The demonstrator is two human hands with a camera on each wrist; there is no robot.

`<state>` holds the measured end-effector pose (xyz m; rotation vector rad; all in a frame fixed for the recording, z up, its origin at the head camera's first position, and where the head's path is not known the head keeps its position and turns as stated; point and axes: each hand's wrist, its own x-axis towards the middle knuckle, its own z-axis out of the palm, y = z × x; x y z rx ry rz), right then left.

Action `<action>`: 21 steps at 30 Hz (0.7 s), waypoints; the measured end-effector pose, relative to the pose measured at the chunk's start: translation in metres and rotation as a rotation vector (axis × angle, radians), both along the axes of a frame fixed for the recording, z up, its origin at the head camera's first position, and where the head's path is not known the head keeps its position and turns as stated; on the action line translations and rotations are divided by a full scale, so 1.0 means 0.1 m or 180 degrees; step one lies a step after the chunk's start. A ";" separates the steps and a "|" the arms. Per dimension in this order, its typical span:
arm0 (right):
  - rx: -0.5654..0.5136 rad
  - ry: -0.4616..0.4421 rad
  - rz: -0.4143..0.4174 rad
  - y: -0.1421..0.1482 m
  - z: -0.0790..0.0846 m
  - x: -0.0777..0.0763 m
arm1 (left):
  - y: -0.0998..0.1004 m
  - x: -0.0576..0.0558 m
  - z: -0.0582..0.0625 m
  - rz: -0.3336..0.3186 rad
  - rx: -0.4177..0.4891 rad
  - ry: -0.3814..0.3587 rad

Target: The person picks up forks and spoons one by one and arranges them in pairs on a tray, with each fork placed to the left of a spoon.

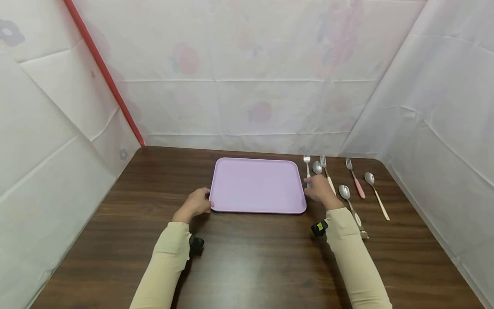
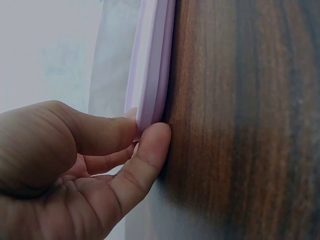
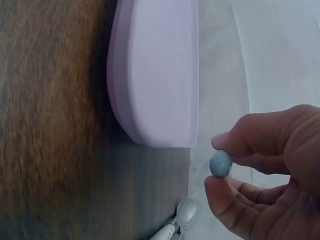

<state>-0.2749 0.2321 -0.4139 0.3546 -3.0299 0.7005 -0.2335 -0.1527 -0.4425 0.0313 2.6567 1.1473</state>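
A lilac rectangular tray [image 1: 258,184] lies on the dark wooden table. My left hand [image 1: 197,202] pinches its left rim near the front corner; in the left wrist view the thumb [image 2: 107,134] is on the rim's upper side and a finger is at the underside. Just off the tray's right edge, my right hand [image 1: 319,189] pinches a fork [image 1: 307,161] by its pale handle, tines pointing to the back wall. In the right wrist view the handle's rounded grey-blue end [image 3: 220,164] shows between thumb and fingertip.
Right of the tray lie a spoon [image 1: 317,168], a cream-handled fork [image 1: 323,161], another spoon [image 1: 344,192], a pink-handled fork [image 1: 359,189] and a cream-handled spoon [image 1: 380,199]. My right hand and sleeve partly cover some. White sheeting [image 1: 247,107] walls the back and sides.
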 end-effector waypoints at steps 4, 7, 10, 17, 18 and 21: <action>-0.0056 0.0059 0.0035 -0.03 -0.02 -0.01 | -0.01 -0.01 0.02 -0.0002 -0.0020 -0.0040; -0.0097 0.0003 0.0031 -0.08 -0.02 -0.01 | -0.02 -0.02 0.04 -0.0003 -0.0060 -0.0045; -0.0108 -0.0060 0.0018 -0.12 -0.02 -0.01 | -0.03 -0.03 0.04 -0.0012 -0.0087 -0.0060; -0.0115 -0.0004 0.0144 -0.17 0.00 0.01 | -0.06 -0.05 0.07 -0.0046 -0.0056 -0.0020; -0.0107 0.0012 0.0158 -0.17 0.00 0.01 | -0.05 -0.05 0.08 -0.0050 -0.0053 -0.0013; -0.0104 0.0014 0.0210 -0.19 0.00 0.01 | -0.05 -0.04 0.08 -0.0067 -0.0040 -0.0010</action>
